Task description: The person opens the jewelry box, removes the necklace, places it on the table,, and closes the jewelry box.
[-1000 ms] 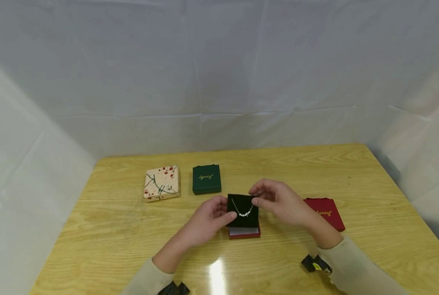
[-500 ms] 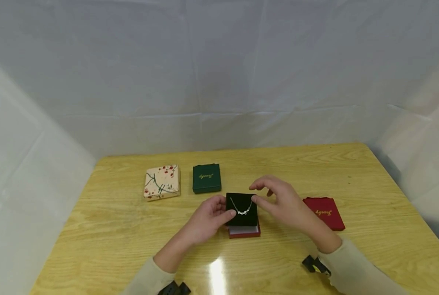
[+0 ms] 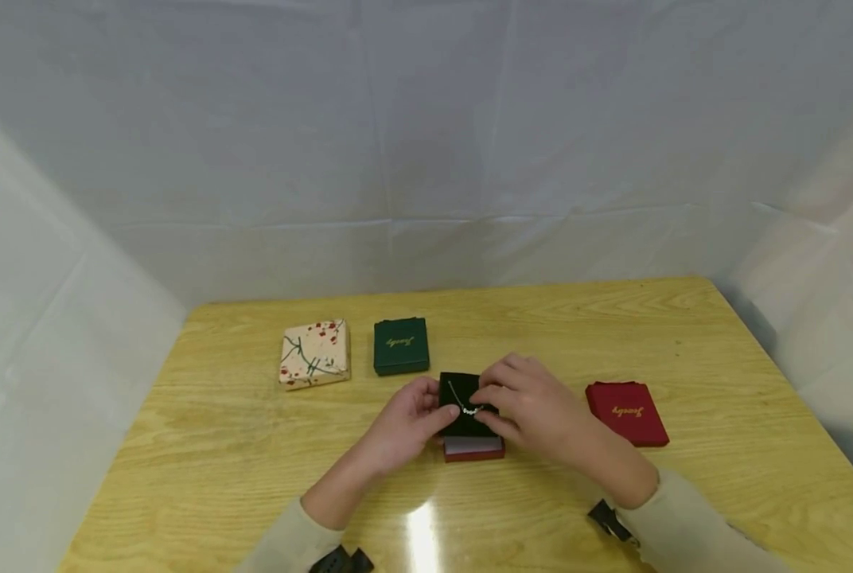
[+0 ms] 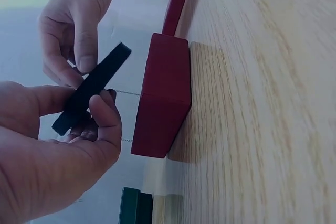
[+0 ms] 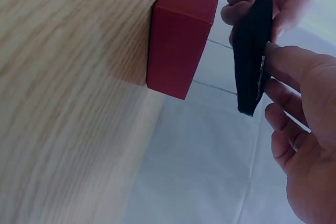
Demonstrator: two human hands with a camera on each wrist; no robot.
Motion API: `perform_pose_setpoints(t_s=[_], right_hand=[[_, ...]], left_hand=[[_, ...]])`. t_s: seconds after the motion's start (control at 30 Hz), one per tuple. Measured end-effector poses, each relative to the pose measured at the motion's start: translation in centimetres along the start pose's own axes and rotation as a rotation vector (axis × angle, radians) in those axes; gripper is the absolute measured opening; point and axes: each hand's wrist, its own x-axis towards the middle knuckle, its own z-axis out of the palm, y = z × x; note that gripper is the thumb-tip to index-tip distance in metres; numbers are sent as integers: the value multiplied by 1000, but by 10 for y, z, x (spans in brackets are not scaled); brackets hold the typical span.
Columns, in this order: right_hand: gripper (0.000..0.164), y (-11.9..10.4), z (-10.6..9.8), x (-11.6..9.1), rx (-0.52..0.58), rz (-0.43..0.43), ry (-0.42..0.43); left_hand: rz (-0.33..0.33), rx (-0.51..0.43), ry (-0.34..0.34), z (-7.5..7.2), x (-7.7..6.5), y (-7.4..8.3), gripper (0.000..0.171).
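Note:
My left hand [image 3: 401, 426] grips the left side of a thin black display pad [image 3: 467, 388], thumb on top and fingers beneath. Across the pad's face lies a silver necklace [image 3: 469, 411] with a row of small shiny beads. My right hand [image 3: 534, 410] reaches over the pad's right side, its fingertips at the beads and its fingers spread and bent. In the right wrist view, thin chain strands [image 5: 215, 87] hang from the pad toward a red box base [image 5: 181, 51]. That base, pale inside, stands on the table under the pad, partly hidden by it in the head view.
To the right lies a red lid [image 3: 629, 414] with gold lettering, partly behind my right wrist. A dark green box [image 3: 401, 347] with similar lettering stands farther back, beside a cream box [image 3: 315, 355] with a floral print. White sheeting [image 3: 426, 159] hangs behind the wooden table [image 3: 255, 461].
My right hand has moved left and down from the pad's upper right corner onto the necklace beads. My left hand keeps its hold on the pad, which has barely shifted.

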Motion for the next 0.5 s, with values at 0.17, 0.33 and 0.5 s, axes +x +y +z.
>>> perform_pose_setpoints(t_s=[0.17,0.33,0.5], right_hand=[[19,0,3,-1,-11,-3,15],[20,-1,2,1,-13,-12,44],[15,-3,2,2,-22,-17,45]], left_hand=[[-32,-64,-8,0,0,0,32],[-52,-112,-5,-1,0,1,36],[-60,-160,-12,-1,-1,1,36]])
